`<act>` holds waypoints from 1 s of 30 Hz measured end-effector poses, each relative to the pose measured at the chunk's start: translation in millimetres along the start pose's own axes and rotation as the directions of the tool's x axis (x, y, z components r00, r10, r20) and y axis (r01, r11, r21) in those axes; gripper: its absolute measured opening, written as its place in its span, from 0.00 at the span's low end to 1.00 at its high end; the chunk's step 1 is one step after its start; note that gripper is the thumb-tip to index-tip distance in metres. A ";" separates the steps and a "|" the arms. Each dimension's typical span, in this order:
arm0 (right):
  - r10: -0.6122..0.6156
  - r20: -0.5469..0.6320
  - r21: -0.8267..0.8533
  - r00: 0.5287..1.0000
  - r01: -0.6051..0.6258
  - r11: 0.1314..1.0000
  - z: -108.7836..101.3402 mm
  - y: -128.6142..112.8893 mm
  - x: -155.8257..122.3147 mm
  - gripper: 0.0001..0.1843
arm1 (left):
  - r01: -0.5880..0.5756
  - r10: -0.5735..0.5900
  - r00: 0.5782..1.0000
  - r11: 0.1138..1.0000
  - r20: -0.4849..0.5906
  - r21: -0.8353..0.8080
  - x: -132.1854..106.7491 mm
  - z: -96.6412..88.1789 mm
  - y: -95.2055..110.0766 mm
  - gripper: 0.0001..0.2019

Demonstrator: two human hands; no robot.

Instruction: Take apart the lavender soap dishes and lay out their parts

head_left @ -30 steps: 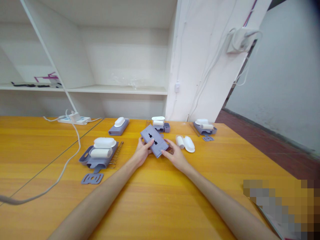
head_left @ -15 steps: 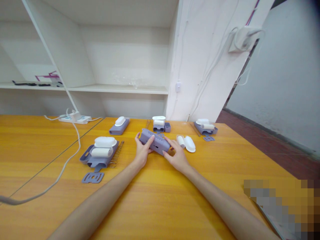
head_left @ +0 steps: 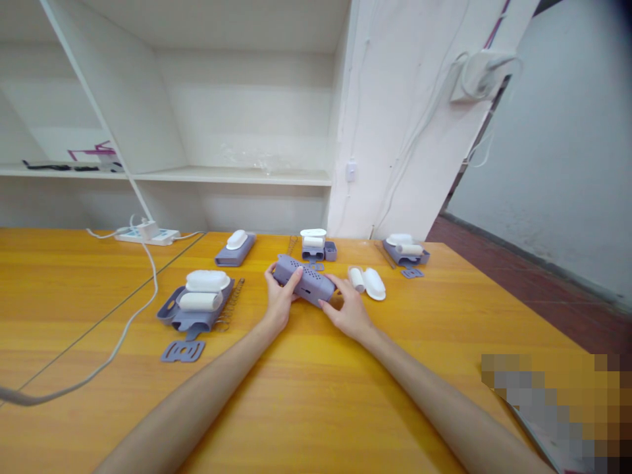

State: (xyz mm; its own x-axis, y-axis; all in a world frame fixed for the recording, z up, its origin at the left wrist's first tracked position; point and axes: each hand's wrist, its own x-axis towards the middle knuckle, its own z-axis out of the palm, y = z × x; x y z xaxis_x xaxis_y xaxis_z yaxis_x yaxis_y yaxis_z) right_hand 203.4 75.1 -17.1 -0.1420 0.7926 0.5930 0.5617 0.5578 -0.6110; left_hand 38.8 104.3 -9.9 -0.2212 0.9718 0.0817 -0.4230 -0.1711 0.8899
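A long grey-purple plastic housing [head_left: 307, 278] with rows of round holes and a small slot is held tilted over the table, its right end lower. My left hand [head_left: 281, 293] grips its left end, thumb across the front. At the right end, my right hand [head_left: 349, 308] has thumb and fingers closed on the housing. Just beyond my right hand lie a white roll [head_left: 356, 279] and a white oval cap [head_left: 374, 284]. Behind the housing stands a set of grey-purple parts [head_left: 313, 249] topped by a white oval piece. The housing's underside is hidden.
On the left lie a larger set of grey-purple and white parts [head_left: 197, 306], a coil spring [head_left: 233, 303] and a flat slotted plate [head_left: 182, 351]. Similar sets sit at the back left [head_left: 236, 250] and back right [head_left: 405, 250]. A white cable [head_left: 143, 306] runs from a power strip [head_left: 148, 234].
Almost nothing differs. The whole view has shifted very slightly, and both hands keep the same hold on the housing.
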 end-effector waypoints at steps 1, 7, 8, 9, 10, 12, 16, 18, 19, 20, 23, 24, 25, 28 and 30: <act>-0.007 -0.008 -0.002 1.000 0.007 1.000 0.0 -0.4 -0.2 0.29 | -0.002 0.002 1.000 1.000 0.004 -0.003 -0.1 -0.2 -0.2 0.35; -0.047 -0.028 -0.027 0.998 0.047 0.999 -0.3 -3.8 0.3 0.29 | -0.006 0.006 1.000 1.000 0.021 -0.020 0.6 -2.4 -2.7 0.33; -0.051 -0.025 -0.031 0.998 0.050 0.998 -0.5 -4.4 0.3 0.29 | -0.006 0.006 1.000 1.000 0.022 -0.019 1.0 -2.7 -3.2 0.33; -0.057 -0.017 -0.035 0.998 0.057 0.998 -0.7 -5.0 0.2 0.29 | -0.006 0.006 1.000 1.000 0.022 -0.020 1.5 -3.0 -3.6 0.33; -0.066 -0.008 -0.041 0.998 0.065 0.997 -0.9 -5.7 -0.1 0.29 | -0.005 0.006 1.000 1.000 0.020 -0.024 1.9 -3.2 -3.9 0.33; -0.084 0.012 -0.055 0.996 0.084 0.995 -1.2 -7.1 -0.8 0.30 | -0.002 0.003 1.000 0.999 0.016 -0.042 2.5 -3.1 -4.0 0.32; -0.093 0.011 -0.100 0.996 0.093 0.991 -1.7 -8.5 -2.0 0.30 | 0.011 -0.008 0.999 0.998 0.036 -0.064 2.3 -2.4 -3.1 0.32; -0.099 0.009 -0.133 0.995 0.099 0.986 -1.9 -8.2 -1.9 0.30 | 0.016 -0.013 0.999 0.998 0.046 -0.061 1.8 -2.3 -2.7 0.31; -0.104 0.009 -0.150 0.995 0.104 0.983 -2.1 -7.9 -1.8 0.30 | 0.017 -0.014 0.999 0.998 0.049 -0.060 1.6 -2.4 -2.6 0.31; -0.110 0.010 -0.164 0.994 0.110 0.980 -2.2 -7.8 -1.7 0.30 | 0.018 -0.015 0.999 0.998 0.051 -0.060 1.5 -2.6 -2.5 0.30; -0.119 0.011 -0.182 0.993 0.119 0.976 -2.4 -8.0 -1.4 0.29 | 0.022 -0.018 0.998 0.998 0.063 -0.067 1.5 -3.1 -2.6 0.29; -0.119 0.011 -0.182 0.993 0.119 0.976 -2.4 -8.3 -1.3 0.29 | 0.023 -0.019 0.998 0.997 0.064 -0.069 1.5 -3.2 -2.6 0.29; -0.116 0.009 -0.181 0.993 0.115 0.977 -2.4 -8.6 -1.3 0.30 | 0.024 -0.019 0.998 0.997 0.063 -0.071 1.6 -3.2 -2.6 0.29; -0.103 -0.001 -0.186 0.995 0.102 0.977 -2.0 -9.3 -1.2 0.30 | 0.022 -0.018 0.998 0.997 0.055 -0.069 1.4 -2.8 -2.1 0.30; -0.101 -0.002 -0.189 0.995 0.099 0.977 -1.6 -9.1 -1.2 0.30 | 0.026 -0.022 0.998 0.997 0.055 -0.072 1.2 -2.4 -1.4 0.30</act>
State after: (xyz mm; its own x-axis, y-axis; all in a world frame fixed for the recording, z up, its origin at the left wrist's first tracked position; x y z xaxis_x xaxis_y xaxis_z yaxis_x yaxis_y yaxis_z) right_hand 199.8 68.7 -11.4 -0.1965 0.7313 0.6531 0.6885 0.5772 -0.4392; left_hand 37.0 105.3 -12.1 -0.1629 0.9828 0.0867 -0.4906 -0.1570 0.8571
